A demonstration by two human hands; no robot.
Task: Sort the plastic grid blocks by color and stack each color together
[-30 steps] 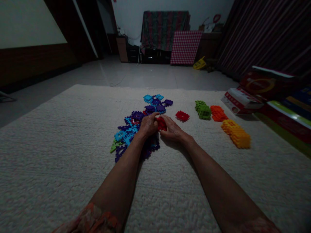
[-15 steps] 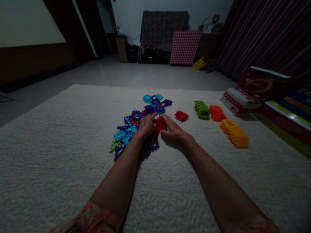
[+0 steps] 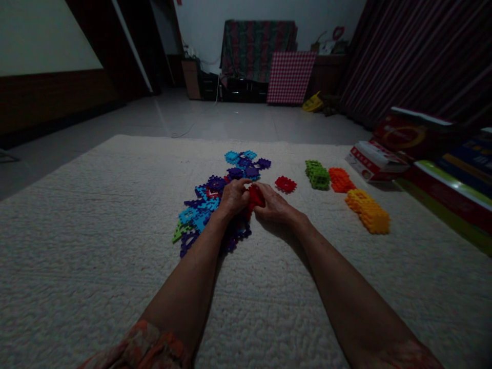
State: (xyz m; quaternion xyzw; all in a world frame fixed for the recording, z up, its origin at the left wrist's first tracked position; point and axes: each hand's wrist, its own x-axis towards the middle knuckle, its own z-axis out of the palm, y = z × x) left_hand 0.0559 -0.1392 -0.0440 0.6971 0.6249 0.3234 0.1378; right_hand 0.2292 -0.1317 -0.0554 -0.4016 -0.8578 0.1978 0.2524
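Note:
Red notched plastic building pieces [image 3: 255, 197] are between my hands, over the right side of a mixed pile. My right hand [image 3: 271, 203] is closed on them, thumb below and fingers above. My left hand [image 3: 233, 197] has its fingers bent at their left edge; its fingertips are partly hidden. Beneath and left of it lie blue pieces [image 3: 200, 219], purple pieces [image 3: 216, 183] and a green piece [image 3: 180, 231]. One loose red piece [image 3: 285, 184] lies flat to the right of my right hand.
Stacks of green pieces [image 3: 318, 175], orange pieces [image 3: 341, 180] and yellow pieces [image 3: 368, 211] stand on the right of the cream mat [image 3: 115, 205]. Boxes [image 3: 378, 161] line the mat's right edge. A cloth-covered cabinet [image 3: 246, 89] is against the far wall.
My hands stay in nearly the same place around the red pieces, with the right one's fingers shifted slightly. The whole view has moved a little.

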